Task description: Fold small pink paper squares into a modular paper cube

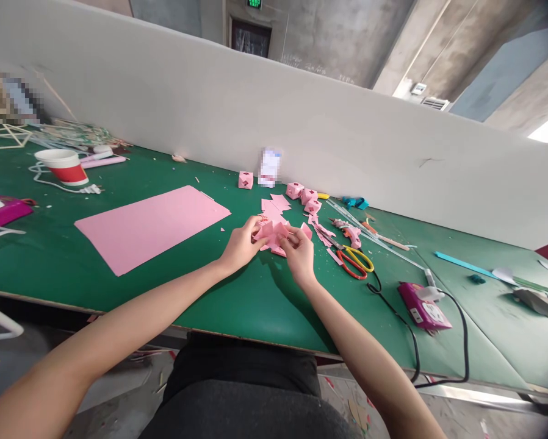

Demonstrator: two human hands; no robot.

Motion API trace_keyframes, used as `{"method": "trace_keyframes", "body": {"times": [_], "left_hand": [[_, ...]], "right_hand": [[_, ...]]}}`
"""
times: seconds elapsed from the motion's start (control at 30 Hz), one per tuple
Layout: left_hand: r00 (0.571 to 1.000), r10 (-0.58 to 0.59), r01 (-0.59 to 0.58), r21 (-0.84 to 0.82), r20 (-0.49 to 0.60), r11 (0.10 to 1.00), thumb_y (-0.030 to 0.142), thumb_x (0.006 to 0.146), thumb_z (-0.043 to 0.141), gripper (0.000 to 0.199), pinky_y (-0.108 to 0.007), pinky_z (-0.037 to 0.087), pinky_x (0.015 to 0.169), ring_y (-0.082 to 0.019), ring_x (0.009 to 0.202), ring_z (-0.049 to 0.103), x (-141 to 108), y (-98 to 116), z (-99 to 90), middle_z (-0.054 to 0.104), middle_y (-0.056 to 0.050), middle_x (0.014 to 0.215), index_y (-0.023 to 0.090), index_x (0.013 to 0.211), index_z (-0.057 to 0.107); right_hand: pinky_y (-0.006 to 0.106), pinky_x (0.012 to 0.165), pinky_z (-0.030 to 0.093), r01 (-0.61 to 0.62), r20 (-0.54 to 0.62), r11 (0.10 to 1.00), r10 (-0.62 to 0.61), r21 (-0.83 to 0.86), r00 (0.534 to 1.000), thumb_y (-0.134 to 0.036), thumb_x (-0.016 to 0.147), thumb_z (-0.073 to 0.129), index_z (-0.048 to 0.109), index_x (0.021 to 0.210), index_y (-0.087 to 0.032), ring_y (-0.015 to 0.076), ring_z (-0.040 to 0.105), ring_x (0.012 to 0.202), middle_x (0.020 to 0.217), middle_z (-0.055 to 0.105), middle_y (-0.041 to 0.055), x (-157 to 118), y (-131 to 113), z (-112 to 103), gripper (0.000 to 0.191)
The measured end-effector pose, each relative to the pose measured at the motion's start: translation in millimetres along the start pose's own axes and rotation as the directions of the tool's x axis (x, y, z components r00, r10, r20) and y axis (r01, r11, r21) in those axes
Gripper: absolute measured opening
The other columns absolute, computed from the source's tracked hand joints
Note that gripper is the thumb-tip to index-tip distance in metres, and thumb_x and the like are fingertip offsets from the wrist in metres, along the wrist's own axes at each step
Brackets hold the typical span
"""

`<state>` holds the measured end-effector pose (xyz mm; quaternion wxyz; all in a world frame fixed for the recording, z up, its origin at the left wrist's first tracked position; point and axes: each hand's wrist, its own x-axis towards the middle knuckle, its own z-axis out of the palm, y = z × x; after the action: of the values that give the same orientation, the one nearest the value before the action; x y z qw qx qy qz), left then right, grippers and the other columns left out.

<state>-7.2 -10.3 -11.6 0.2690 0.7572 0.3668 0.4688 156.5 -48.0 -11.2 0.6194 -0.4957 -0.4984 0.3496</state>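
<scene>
Between my hands is a folded piece of pink paper (pixel 272 231), held a little above the green table. My left hand (pixel 244 244) pinches its left side, and my right hand (pixel 298 249) grips its right side with thumb and fingers. Loose pink paper pieces (pixel 279 202) lie just behind it. Several finished-looking pink paper boxes (pixel 309 196) with cut openings sit behind and to the right, and one more pink box (pixel 245 180) stands near the wall. To the left lies a large pink sheet (pixel 152 228), flat on the table.
Scissors (pixel 357 262) with red and yellow handles and a pink glue gun (pixel 349 233) lie right of my hands. A magenta power strip (pixel 424 306) with a black cord is farther right. A red-and-white paper cup (pixel 63 167) stands at left. A white partition (pixel 187 103) runs behind.
</scene>
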Motion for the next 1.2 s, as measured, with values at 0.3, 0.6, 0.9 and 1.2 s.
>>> {"method": "trace_keyframes", "body": {"times": [0.3,0.6,0.9,1.2], "left_hand": [[0.932,0.35,-0.326,0.206,-0.091,0.923,0.022,0.1,0.055,0.029,-0.028,0.06,0.084,-0.018,0.102,0.074,-1.5,1.6,-3.6,0.075,-0.008,0.12,0.021,0.129,0.054],[0.927,0.355,-0.326,0.207,-0.122,0.922,0.026,0.099,0.059,0.018,-0.025,0.058,0.074,-0.017,0.094,0.076,0.1,1.8,-4.8,0.079,-0.004,0.102,0.021,0.116,0.061],[0.971,0.215,-0.199,0.153,-0.101,0.968,0.024,0.094,0.066,0.031,-0.028,0.058,0.078,-0.018,0.093,0.075,0.9,-1.0,-3.9,0.078,-0.004,0.101,0.022,0.123,0.057],[1.0,-0.026,0.027,-0.169,0.004,0.985,0.031,0.089,0.07,0.04,-0.033,0.06,0.082,-0.021,0.089,0.077,2.4,2.2,-2.2,0.079,-0.006,0.1,0.021,0.124,0.053]], "right_hand": [[0.031,0.068,0.059,-0.051,-0.062,0.998,0.054,0.046,0.997,-0.046,0.073,0.078,0.067,0.106,-0.018,0.0217,0.074,0.078,0.082,0.078,0.003,1.3,-0.5,1.1,0.044],[0.035,0.073,0.062,0.016,0.065,0.998,-0.012,-0.058,0.998,-0.037,0.079,0.069,0.074,0.105,-0.019,0.0237,0.075,0.084,0.089,0.079,0.0042,-1.5,3.7,3.4,0.032],[0.039,0.075,0.062,0.052,0.109,0.983,-0.033,-0.178,0.993,-0.056,0.083,0.069,0.078,0.096,-0.019,0.026,0.074,0.08,0.083,0.078,0.0063,-3.5,1.1,3.8,0.04],[0.035,0.068,0.063,0.108,0.094,0.981,-0.094,-0.162,0.991,-0.06,0.078,0.074,0.082,0.093,-0.023,0.0253,0.069,0.094,0.107,0.072,0.009,-1.2,1.0,2.0,0.04]]}}
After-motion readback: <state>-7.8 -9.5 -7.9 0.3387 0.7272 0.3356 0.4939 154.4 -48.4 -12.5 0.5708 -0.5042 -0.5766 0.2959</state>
